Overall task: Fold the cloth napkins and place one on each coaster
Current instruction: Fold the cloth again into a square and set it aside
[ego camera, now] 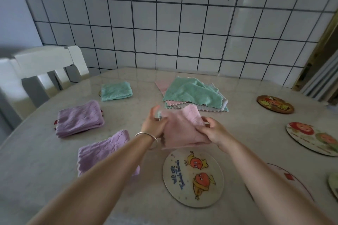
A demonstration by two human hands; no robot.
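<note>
I hold a folded pink napkin (181,129) in the air above a round white cartoon coaster (193,179). My left hand (152,124) grips its left edge and my right hand (214,131) pinches its right side. Folded napkins lie to the left: one green (116,91) and two purple (79,118) (102,151), each covering most of a coaster. A pile of unfolded napkins (193,95), green on top with pink and grey beneath, sits behind my hands.
Bare coasters lie to the right: a brown one (275,104), a pale fruit-print one (314,139), and two partly cut off near my right arm (285,175) (333,182). A white chair (42,67) stands at the table's left. A tiled wall backs the table.
</note>
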